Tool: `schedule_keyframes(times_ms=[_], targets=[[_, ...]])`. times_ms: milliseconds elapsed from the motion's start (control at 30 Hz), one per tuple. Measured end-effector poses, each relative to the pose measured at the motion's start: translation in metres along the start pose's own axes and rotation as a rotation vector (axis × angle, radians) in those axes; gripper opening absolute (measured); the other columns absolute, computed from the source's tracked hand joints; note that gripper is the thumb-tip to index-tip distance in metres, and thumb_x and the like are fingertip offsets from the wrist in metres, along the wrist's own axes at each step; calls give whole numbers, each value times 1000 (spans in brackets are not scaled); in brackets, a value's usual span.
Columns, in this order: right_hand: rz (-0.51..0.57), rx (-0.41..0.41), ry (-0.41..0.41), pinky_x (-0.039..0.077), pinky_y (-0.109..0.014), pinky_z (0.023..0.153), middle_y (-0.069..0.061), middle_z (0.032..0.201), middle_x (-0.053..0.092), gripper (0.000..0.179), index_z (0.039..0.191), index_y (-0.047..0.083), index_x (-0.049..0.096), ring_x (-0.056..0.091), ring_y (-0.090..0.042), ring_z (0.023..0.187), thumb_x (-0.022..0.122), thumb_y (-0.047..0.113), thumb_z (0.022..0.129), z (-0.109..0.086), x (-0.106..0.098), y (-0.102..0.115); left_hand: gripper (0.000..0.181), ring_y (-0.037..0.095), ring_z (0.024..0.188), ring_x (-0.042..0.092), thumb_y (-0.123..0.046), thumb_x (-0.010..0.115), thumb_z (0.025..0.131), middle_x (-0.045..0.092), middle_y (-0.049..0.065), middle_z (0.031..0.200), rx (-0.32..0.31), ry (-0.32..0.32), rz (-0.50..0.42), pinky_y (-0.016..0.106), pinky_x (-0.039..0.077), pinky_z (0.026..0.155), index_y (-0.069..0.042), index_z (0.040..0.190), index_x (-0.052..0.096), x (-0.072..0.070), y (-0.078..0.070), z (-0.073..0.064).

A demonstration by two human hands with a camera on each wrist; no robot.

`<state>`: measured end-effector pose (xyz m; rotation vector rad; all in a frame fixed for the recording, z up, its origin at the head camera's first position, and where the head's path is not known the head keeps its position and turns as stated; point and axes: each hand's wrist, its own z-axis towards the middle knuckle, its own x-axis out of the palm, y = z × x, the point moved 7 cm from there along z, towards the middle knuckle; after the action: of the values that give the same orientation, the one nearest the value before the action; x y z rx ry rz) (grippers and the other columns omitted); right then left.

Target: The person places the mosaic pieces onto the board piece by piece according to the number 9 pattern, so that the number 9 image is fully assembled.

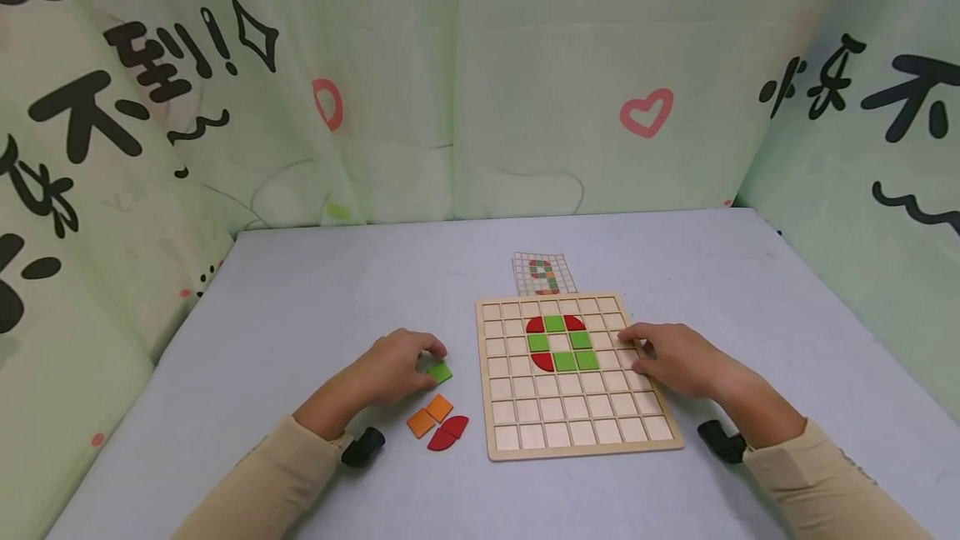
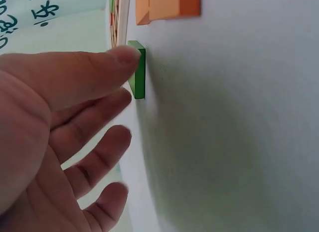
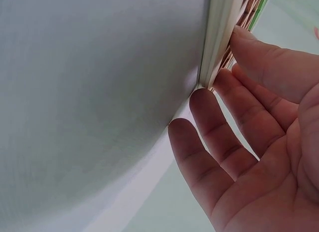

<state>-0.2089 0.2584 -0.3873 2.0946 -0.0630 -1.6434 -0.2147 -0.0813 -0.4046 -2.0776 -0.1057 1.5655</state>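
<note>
My left hand (image 1: pixel 397 365) pinches a green square tile (image 1: pixel 440 372) at the table, left of a wooden grid board (image 1: pixel 585 450). In the left wrist view the thumb lies over that tile (image 2: pixel 140 75), and the other fingers spread out below. My right hand (image 1: pixel 678 357) rests at the board's right edge, its thumb and fingertips touching the frame (image 3: pixel 215 42) with loosely bent fingers. On the grid, several green squares (image 1: pixel 587 359) and three red quarter-circles (image 1: pixel 542 362) form a ring around one bare cell. Two orange squares (image 1: pixel 422 422) and two red quarter-circles (image 1: pixel 442 439) lie near my left hand.
Behind the board lies a printed pattern card (image 1: pixel 572 275), its lower edge overlapped by the board. The white table (image 1: pixel 322 290) is bounded by a pale green curtain (image 1: pixel 525 48) at the back and sides. Black wrist devices (image 1: pixel 363 447) sit below both hands.
</note>
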Motion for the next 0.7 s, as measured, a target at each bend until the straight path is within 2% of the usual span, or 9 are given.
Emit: schedule_keyframes(times_ms=[100, 333, 700], targets=[[-1, 4, 2, 48, -48, 81, -16, 110, 64, 42, 130, -1, 60, 57, -31, 96, 71, 12, 91, 0, 0, 0, 32, 21, 104, 55, -7, 79, 85, 66, -1, 107, 14, 16, -18, 37, 53, 88, -12, 115, 71, 2, -1, 1], [5, 16, 7, 48, -48, 82, -16, 111, 64, 43, 130, 0, 60, 57, -31, 97, 71, 12, 91, 1, 1, 0, 25, 20, 99, 54, -2, 74, 86, 66, -2, 101, 34, -3, -13, 35, 52, 84, -11, 109, 72, 0, -3, 0], [6, 17, 8, 48, -47, 82, -16, 110, 64, 43, 130, 0, 60, 57, -31, 97, 71, 12, 91, 0, 0, 1, 20, 18, 92, 52, -8, 79, 85, 63, -5, 94, 40, -12, 26, 33, 50, 80, -13, 102, 71, 1, -2, 2]])
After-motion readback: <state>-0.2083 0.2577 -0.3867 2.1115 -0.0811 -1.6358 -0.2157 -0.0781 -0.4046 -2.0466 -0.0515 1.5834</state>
